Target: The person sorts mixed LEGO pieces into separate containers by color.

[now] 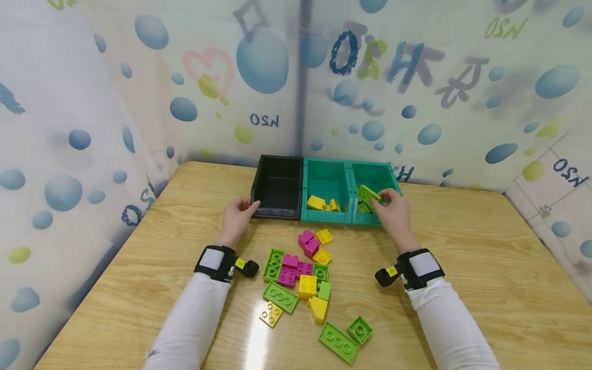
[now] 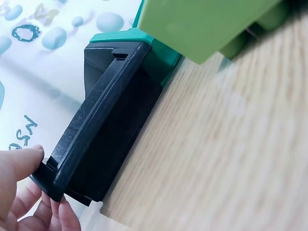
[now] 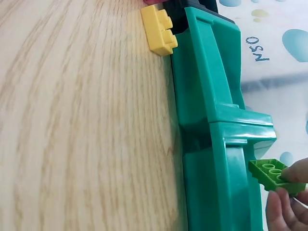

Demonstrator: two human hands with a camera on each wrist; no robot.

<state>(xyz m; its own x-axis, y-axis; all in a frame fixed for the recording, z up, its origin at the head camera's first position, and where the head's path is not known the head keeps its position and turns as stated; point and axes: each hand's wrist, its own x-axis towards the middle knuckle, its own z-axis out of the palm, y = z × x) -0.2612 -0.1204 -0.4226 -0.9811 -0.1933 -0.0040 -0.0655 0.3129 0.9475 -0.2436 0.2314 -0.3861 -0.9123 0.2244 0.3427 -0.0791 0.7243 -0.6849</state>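
Green brick (image 3: 266, 175) is pinched in my right hand (image 1: 393, 211), at the mouth of the right teal bin (image 1: 375, 173); green ones (image 1: 363, 207) lie inside, so colours seem to sit together; my left hand (image 1: 237, 220) grips the black bin (image 1: 279, 186) by its near left corner, maybe so it won't slide.

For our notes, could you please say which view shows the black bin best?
The head view: it shows the black bin nearly whole, with its open inside. The left wrist view shows mainly its outside, close up; the right wrist view only a part at the top edge.
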